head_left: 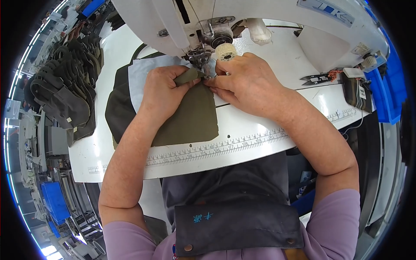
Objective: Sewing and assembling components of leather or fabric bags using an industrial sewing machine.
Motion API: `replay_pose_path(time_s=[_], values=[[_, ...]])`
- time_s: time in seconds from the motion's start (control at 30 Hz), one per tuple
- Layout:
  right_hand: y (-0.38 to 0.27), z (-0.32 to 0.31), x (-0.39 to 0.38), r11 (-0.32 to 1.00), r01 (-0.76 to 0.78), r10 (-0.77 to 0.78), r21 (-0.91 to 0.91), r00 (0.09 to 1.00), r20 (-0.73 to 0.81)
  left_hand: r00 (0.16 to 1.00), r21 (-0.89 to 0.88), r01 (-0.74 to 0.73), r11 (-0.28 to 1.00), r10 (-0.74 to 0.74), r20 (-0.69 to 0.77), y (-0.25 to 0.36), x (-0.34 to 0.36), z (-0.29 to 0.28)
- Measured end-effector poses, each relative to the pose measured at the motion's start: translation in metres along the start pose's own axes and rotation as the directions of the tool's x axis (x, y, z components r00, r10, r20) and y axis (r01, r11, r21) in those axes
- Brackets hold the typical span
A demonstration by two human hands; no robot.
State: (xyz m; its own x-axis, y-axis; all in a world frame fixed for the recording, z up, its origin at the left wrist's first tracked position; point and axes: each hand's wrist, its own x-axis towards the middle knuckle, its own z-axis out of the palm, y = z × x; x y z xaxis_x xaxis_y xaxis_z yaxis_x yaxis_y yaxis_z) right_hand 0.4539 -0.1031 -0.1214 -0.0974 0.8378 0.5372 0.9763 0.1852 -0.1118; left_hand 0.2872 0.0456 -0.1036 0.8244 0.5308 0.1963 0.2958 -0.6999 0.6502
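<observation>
An olive-green fabric piece (186, 117) lies flat on the white sewing table, its top edge under the presser foot (199, 57) of the sewing machine (277, 13). Left of the needle, my left hand (164, 92) is closed, pinching a folded bit of the fabric between thumb and fingers. My right hand (251, 82) is closed at the right of the foot, with thumb and fingertips pressed on the fabric's edge by the needle. Pale blue-white fabric (138, 80) and a darker olive piece (116, 99) show beneath and beside my left hand.
A stack of dark green cut pieces (65, 86) hangs over the table's left side. Thread snips (315, 79) lie to the right, near a small dark fabric bundle (357, 91). A printed ruler strip (216, 150) runs along the table's front edge. Blue bins (390, 95) stand at far right.
</observation>
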Motion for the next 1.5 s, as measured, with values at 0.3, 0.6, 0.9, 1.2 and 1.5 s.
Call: replay_pose_path(time_s=[0.3,0.6,0.9,1.2,1.5], values=[[-0.001,-0.001,0.001,1.000,-0.007,0.007,-0.006,1.000,0.004,0.985,-0.069,0.041,0.997,-0.029,0.167,-0.001,0.005,-0.012],[0.001,-0.002,0.001,0.999,-0.039,0.038,0.018,0.999,0.023,0.923,0.377,-0.383,0.843,0.359,0.136,0.003,-0.006,-0.009],[-0.001,-0.007,0.002,0.996,-0.059,0.057,0.060,0.998,0.034,0.830,0.522,-0.512,0.682,0.550,0.096,0.001,-0.034,0.015],[-0.002,-0.005,0.000,0.986,-0.091,0.083,0.138,0.995,0.059,0.919,0.389,-0.369,0.844,0.394,0.015,0.010,-0.049,0.024],[-0.004,-0.005,0.003,0.997,-0.056,0.053,0.055,0.997,0.048,0.916,0.362,-0.373,0.854,0.401,0.000,0.009,-0.046,0.024]])
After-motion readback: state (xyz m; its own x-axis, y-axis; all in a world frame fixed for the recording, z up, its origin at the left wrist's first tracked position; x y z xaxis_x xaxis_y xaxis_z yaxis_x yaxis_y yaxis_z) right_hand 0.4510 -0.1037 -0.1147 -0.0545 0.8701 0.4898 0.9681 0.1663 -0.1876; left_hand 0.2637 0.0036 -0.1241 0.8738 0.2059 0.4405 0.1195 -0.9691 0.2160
